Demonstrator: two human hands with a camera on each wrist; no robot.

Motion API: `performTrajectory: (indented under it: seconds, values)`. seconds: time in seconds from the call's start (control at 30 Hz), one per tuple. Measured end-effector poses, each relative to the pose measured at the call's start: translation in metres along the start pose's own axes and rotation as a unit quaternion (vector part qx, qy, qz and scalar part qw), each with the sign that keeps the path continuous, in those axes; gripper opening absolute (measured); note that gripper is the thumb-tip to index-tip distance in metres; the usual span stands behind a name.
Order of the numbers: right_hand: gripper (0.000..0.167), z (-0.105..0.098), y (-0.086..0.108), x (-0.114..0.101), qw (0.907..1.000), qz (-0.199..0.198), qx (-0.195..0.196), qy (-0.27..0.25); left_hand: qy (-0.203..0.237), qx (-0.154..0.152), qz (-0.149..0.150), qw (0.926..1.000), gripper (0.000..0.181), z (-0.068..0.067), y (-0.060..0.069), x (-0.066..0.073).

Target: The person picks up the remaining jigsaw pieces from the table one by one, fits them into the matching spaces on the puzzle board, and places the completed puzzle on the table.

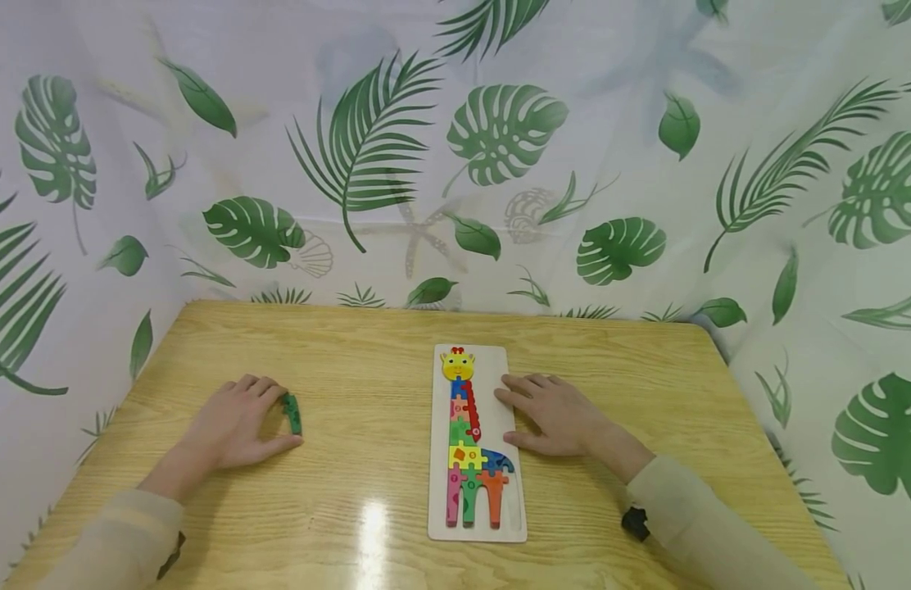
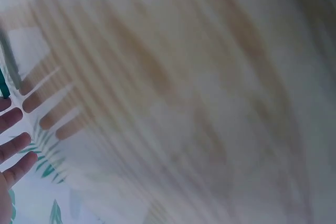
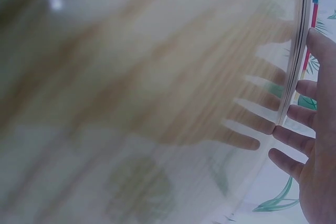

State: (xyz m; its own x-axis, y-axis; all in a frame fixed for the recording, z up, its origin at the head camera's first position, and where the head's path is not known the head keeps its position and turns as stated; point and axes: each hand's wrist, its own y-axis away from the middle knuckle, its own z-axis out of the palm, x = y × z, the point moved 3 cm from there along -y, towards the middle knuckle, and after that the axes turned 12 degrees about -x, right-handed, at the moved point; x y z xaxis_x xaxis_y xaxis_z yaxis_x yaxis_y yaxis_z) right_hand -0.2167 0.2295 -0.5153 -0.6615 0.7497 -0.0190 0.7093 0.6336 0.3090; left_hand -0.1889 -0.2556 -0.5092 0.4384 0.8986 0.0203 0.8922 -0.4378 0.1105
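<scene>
Between the thumb and index finger of my left hand (image 1: 237, 422), a small green puzzle piece (image 1: 293, 415) is pinched above the left part of the table. Part of that green piece (image 2: 4, 85) also shows at the edge of the left wrist view. My right hand (image 1: 555, 415) has its fingers spread and touches the right edge of the white puzzle board (image 1: 492, 369). A giraffe puzzle (image 1: 459, 410) lies in the board, with a yellow head on top, a red mane, a coloured neck and body, and pink, green and orange legs.
The wooden table (image 1: 352, 369) has a glossy surface that reflects light and both hands. Behind it and along the sides hangs a white cloth (image 1: 396, 270) printed with green leaves. Dark bands sit at both sleeves.
</scene>
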Motion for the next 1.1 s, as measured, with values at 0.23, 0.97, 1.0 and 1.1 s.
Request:
performTrajectory:
  seconds: [0.23, 0.97, 1.0, 1.1]
  values:
    - [0.076, -0.002, 0.001, -0.001, 1.0, 0.002, -0.003, -0.002, 0.015, 0.004, 0.006, 0.9999, 0.083, 0.002, -0.004, 0.011]
    - [0.076, -0.002, 0.0, -0.001, 1.0, 0.004, -0.003, -0.003, 0.022, 0.004, 0.031, 0.9993, 0.086, -0.006, -0.018, 0.045]
    - [0.076, -0.002, -0.001, -0.001, 1.0, 0.005, -0.004, -0.002, 0.022, 0.003, 0.033, 0.9992, 0.086, -0.006, -0.019, 0.047]
    - [0.076, -0.003, 0.0, -0.001, 1.0, 0.005, -0.004, 0.003, 0.024, -0.002, 0.043, 0.9988, 0.085, -0.007, -0.022, 0.053]
